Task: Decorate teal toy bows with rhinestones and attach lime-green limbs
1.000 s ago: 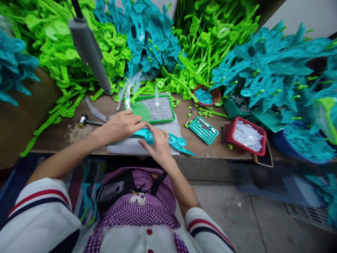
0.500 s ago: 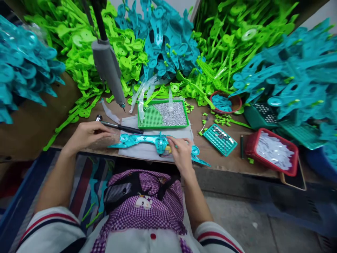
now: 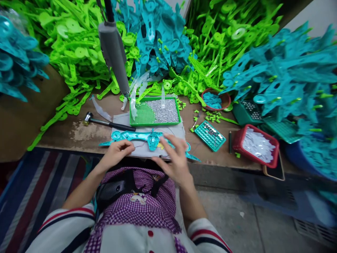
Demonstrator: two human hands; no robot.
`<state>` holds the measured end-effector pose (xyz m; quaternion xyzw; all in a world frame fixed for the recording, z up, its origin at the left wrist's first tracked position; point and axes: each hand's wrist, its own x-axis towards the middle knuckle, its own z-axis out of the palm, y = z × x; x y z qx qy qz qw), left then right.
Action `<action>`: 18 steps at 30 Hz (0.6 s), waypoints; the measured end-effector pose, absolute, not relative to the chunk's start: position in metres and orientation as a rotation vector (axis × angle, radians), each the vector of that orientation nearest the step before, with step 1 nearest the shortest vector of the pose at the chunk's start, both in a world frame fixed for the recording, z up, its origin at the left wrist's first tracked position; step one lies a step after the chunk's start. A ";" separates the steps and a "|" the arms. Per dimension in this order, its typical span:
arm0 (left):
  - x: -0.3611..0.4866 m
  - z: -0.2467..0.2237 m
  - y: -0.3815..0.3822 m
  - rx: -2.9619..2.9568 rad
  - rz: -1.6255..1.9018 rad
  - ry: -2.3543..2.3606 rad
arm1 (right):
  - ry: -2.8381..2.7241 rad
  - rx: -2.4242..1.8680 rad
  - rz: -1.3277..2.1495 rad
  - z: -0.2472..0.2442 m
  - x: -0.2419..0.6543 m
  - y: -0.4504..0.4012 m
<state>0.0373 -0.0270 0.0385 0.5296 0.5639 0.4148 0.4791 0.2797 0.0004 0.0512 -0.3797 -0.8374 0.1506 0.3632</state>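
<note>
A long blue plastic part (image 3: 142, 136) lies across a pale cloth (image 3: 176, 130) at the bench's front edge. Just in front of its left half is my left hand (image 3: 118, 151), thumb and fingertips pinched together; anything between them is too small to make out. My right hand (image 3: 175, 158) hovers over the right half of the part, thumb and fingers spread, with nothing visible held. A small yellow piece (image 3: 160, 144) shows beside the middle of the blue part. Behind the part lies a hammer (image 3: 110, 124) with a black handle.
A green tray (image 3: 155, 123) of small metal pieces stands behind the cloth, and a grey electric screwdriver (image 3: 114, 52) hangs above its left. To the right are a teal tray (image 3: 210, 136) and a red basket (image 3: 273, 153) of white pieces. Green and blue parts are heaped behind.
My left hand has moved right and nearer the front edge, beside the blue part. My right hand has come off the part and opened. The view has shifted slightly.
</note>
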 end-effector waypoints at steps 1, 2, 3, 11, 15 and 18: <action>0.044 0.038 -0.029 1.289 1.014 1.338 | -2.178 -0.911 0.490 0.051 0.267 0.002; 0.051 0.038 -0.030 1.287 1.018 1.302 | -2.174 -0.867 0.614 0.049 0.255 0.004; 0.056 0.037 -0.032 1.289 1.028 1.280 | -2.131 -0.839 0.747 0.046 0.245 0.005; 0.075 0.034 -0.056 1.650 1.411 1.477 | -1.421 -0.758 1.823 0.039 0.260 -0.013; 0.081 0.042 -0.060 1.939 1.131 1.076 | -1.780 -0.723 2.108 0.043 0.279 -0.018; 0.082 0.042 -0.058 1.948 1.059 0.886 | -1.809 -0.728 2.167 0.038 0.282 -0.019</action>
